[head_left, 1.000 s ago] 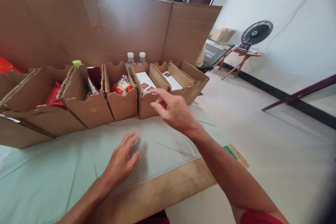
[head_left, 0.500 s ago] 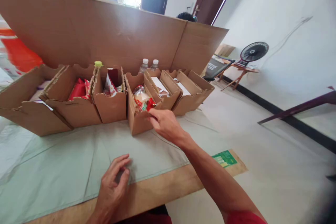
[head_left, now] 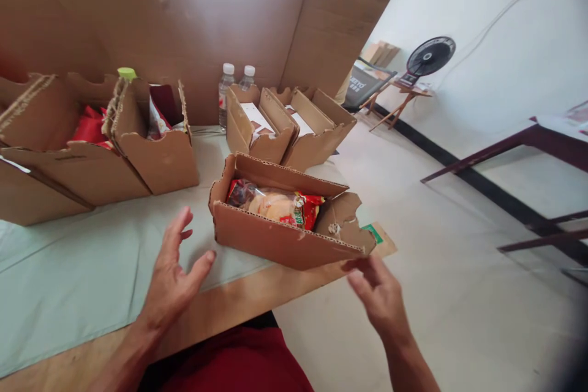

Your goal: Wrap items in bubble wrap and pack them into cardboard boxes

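A narrow open-topped cardboard box (head_left: 275, 239) sits crosswise near the front of the table, its right end reaching over the edge. Inside lies a clear and red plastic food packet (head_left: 275, 205) with pale round pieces. My right hand (head_left: 379, 294) is at the box's near right corner, fingers curled against it and partly hidden there. Left of the box, my left hand (head_left: 177, 269) hovers over the cloth, thumb and fingers apart, holding nothing and not touching the box.
More cardboard boxes (head_left: 158, 162) stand left, with red packets; two boxes (head_left: 261, 150) with white items stand right. Behind are capped bottles (head_left: 226, 95) and a tall cardboard panel (head_left: 239, 24). A green cloth (head_left: 114, 275) covers the table. A fan (head_left: 430, 56) stands farther off.
The box with the packet has come out of the row toward me and turned crosswise, with my right hand at its corner. My left hand has risen and opened wider. The view has tilted down.
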